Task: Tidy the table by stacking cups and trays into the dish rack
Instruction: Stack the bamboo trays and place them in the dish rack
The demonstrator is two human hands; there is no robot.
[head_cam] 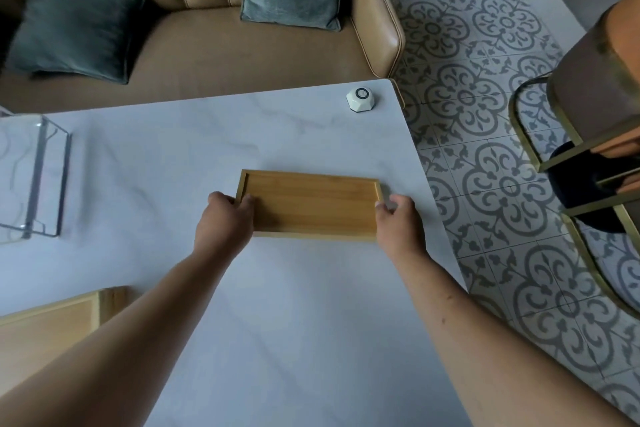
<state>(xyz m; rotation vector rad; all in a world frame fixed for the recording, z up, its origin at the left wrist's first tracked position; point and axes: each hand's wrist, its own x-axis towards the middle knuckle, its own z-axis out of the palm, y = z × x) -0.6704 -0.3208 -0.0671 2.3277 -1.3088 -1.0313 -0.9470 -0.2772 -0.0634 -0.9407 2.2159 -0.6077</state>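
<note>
One flat rectangular wooden tray (311, 206)

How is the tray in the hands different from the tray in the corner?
The middle tray is gripped at its short ends by the left hand and right hand; the corner tray is untouched. The middle tray looks darker gold, the corner tray paler. Both are rimmed wood.

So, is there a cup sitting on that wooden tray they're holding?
No, the wooden tray is bare inside, with the left hand and right hand gripping its short ends.
</note>
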